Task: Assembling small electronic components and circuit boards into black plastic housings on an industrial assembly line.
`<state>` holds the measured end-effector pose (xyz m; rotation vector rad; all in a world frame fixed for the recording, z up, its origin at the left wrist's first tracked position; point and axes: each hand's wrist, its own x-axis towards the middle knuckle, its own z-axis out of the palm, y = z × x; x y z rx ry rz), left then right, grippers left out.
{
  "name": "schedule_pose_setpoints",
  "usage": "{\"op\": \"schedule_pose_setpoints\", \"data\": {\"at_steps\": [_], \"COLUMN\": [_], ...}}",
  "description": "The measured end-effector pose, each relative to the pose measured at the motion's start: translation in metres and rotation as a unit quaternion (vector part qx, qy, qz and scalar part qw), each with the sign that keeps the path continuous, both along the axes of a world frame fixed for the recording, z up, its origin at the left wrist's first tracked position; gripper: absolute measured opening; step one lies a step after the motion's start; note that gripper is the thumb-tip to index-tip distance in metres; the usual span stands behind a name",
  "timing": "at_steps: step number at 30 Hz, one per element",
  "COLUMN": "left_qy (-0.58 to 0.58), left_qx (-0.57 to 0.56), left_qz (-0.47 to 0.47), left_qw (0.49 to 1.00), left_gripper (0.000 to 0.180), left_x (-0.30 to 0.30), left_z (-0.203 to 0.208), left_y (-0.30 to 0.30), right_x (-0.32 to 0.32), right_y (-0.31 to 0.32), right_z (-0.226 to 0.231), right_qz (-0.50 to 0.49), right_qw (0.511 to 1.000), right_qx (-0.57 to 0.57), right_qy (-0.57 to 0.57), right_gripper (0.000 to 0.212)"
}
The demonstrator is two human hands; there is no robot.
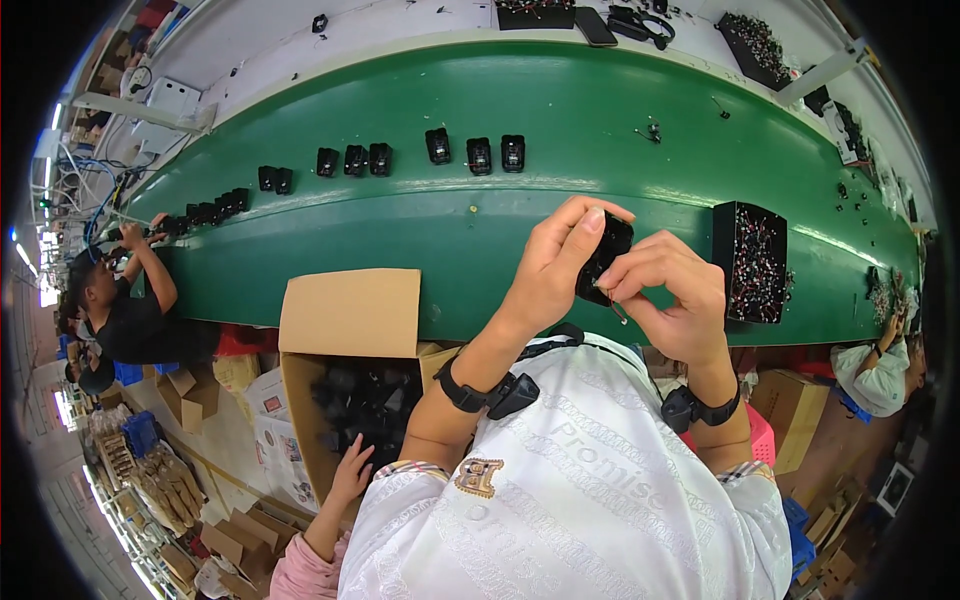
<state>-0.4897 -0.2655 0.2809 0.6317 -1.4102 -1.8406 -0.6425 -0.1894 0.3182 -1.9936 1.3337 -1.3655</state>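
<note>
Both hands meet above the green counter (pixel 560 110). Left hand (pixel 555 262) fingers wrap the small black part (pixel 605 252), which stands tall and tilted. Right hand (pixel 672 290), touching its lower right side, pinches a thin wire. Black tray (pixel 728 262) to the right holds little wired bits. Cardboard box (pixel 345 325) at left holds black parts.

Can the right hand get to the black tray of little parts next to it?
Probably yes. The black tray sits on the green belt just beyond the right hand, with nothing between them. But that hand is pinching at the black part the left hand holds.
</note>
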Motion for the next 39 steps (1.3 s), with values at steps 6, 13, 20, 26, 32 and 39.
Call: {"op": "schedule_pose_setpoints", "data": {"at_steps": [6, 13, 20, 26, 32, 39], "left_qy": [0.047, 0.041, 0.010, 0.006, 0.011, 0.033], "left_qx": [0.001, -0.136, -0.227, -0.294, -0.255, -0.134], "left_qz": [0.061, 0.136, 0.192, 0.226, 0.200, 0.158], "left_qw": [0.997, 0.980, 0.955, 0.929, 0.946, 0.978], "left_gripper": [0.035, 0.035, 0.033, 0.033, 0.032, 0.036], "left_x": [-0.003, -0.006, -0.007, -0.011, -0.017, -0.015], "left_z": [-0.006, -0.007, -0.010, -0.016, -0.022, -0.024], "left_y": [0.001, 0.000, 0.000, -0.005, -0.003, -0.005], "right_x": [-0.002, 0.014, 0.021, 0.023, 0.015, 0.006], "right_y": [0.006, 0.005, 0.007, 0.002, -0.004, -0.006], "right_z": [-0.005, -0.007, -0.009, -0.011, -0.014, -0.011], "right_qz": [-0.084, -0.123, -0.123, -0.116, -0.150, -0.135], "right_qw": [0.993, 0.991, 0.991, 0.963, 0.987, 0.988], "right_qx": [-0.013, -0.041, 0.010, 0.137, 0.039, 0.067], "right_qy": [-0.076, -0.019, -0.052, -0.200, -0.030, -0.029], "right_gripper": [0.026, 0.024, 0.021, 0.017, 0.013, 0.012]}}
